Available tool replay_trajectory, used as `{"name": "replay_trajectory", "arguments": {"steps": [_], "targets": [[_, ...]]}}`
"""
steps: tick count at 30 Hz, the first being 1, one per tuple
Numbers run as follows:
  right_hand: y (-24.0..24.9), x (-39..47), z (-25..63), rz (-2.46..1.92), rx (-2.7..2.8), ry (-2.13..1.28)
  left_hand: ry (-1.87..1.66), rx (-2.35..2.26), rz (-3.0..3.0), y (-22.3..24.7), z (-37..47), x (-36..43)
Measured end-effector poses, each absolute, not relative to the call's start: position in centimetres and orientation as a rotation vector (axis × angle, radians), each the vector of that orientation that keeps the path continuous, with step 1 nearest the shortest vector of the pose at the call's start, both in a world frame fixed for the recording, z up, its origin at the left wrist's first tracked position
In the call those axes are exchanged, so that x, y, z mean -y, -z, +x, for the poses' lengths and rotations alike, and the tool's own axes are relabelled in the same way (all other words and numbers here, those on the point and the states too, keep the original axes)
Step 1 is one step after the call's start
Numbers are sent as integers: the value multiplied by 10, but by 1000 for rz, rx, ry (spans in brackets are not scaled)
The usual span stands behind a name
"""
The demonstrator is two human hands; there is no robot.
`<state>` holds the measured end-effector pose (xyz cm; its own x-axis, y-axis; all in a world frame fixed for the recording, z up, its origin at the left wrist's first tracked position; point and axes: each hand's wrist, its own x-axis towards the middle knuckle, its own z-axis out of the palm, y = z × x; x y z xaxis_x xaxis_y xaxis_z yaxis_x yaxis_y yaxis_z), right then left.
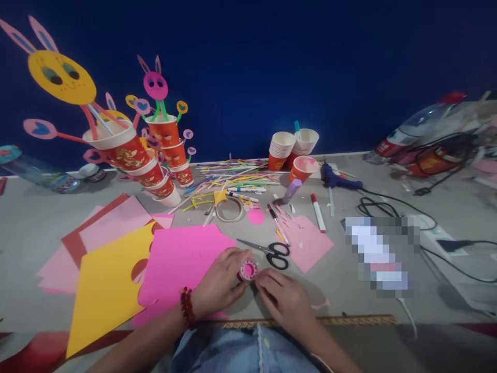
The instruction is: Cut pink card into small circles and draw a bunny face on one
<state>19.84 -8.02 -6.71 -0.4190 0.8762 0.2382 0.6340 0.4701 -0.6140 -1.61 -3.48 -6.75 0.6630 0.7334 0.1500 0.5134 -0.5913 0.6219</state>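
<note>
A small pink ring that looks like a roll of tape [244, 275] is held over the table's front edge, its round opening facing up. My left hand [218, 282] grips it from the left, fingers closed around its side. At its right rim the fingertips of my right hand [286, 294] are pinched together, touching the edge; any loose tape end between them is too small to see. Black-handled scissors [278, 255] lie just beyond the roll, partly opened. Left of my left hand is a bright pink sheet [182, 259], and a light pink cut sheet [306, 243] rests to the right.
Yellow paper [104, 280] with cut-out holes lies at left. Paper-cup figures [134, 150] stand behind it. Pipe cleaners [233, 178], stacked cups [280, 150], a larger tape roll [229, 211], a red-capped marker [318, 213], and a corded blue glue gun [337, 178] are spread farther back.
</note>
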Motion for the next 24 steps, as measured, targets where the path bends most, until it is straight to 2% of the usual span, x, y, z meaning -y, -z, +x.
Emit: {"name": "replay_trajectory", "arguments": {"steps": [12,19,24], "targets": [[58,67,209,-1251,2143,-557,-594,-1041,2385,69,-16,38],[38,-9,237,-1864,2169,23,-601,-1093,2357,70,-16,38],[45,-34,227,-1936,2320,125,-574,-1087,2335,68,-16,38]]}}
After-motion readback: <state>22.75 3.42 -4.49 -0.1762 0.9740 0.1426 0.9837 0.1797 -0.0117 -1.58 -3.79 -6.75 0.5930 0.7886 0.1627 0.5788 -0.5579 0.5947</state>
